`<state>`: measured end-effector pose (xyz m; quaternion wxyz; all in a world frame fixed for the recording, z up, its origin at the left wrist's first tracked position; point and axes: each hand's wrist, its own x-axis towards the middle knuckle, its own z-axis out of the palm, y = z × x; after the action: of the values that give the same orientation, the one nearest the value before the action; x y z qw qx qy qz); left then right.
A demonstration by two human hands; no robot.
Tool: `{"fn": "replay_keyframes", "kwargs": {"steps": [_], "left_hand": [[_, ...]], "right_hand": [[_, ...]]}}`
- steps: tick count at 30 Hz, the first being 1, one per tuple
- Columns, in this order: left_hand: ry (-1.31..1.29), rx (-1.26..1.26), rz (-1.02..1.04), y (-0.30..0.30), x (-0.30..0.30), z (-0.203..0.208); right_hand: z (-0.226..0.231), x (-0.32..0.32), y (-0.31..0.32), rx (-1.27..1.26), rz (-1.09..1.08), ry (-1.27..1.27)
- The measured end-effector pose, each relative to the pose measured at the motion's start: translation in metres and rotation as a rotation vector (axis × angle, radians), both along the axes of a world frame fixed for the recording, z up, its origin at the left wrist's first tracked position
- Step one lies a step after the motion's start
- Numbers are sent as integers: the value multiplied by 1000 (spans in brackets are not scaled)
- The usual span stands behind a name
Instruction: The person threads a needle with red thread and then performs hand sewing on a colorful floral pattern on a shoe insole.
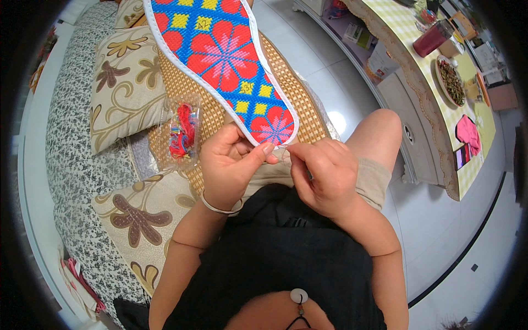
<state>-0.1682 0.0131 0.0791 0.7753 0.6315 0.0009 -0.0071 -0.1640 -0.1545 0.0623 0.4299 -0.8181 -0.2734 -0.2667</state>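
An embroidered insole (pixel 225 60), blue with red and pink flowers, yellow squares and a white edging, stretches up and away from my hands. My left hand (pixel 228 159) pinches its near rounded end between thumb and fingers. Just right of that end, my right hand (pixel 327 173) is closed, thumb and forefinger pressed together close to the white edging. A thin thread (pixel 284 151) shows between the two hands; whether a needle is in my right fingers is too small to see. To the left lies a clear plastic bag (pixel 184 132) of red and multicoloured thread.
Flower-patterned cushions (pixel 129 88) and a woven mat (pixel 300 104) lie on the seat around me. On the right stands a white cabinet with a checked tablecloth (pixel 467 170), carrying a plate of food (pixel 450 81), a dark red cup (pixel 433 38), a pink cloth (pixel 467 135) and a phone (pixel 462 157).
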Motion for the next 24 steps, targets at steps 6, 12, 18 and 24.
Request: {"fn": "replay_keyframes", "kwargs": {"steps": [6,12,18,24], "left_hand": [[-18,19,-7,-1,0,-1],[-38,19,-16,-2,1,-1],[-45,27,-9,-2,0,-1],[-42,39,-3,-3,0,0]], "right_hand": [[3,0,0,-29,-2,-8],[4,-2,0,-46,-7,13],[4,-2,0,-54,-12,16],[6,-2,0,-67,-7,13]]}}
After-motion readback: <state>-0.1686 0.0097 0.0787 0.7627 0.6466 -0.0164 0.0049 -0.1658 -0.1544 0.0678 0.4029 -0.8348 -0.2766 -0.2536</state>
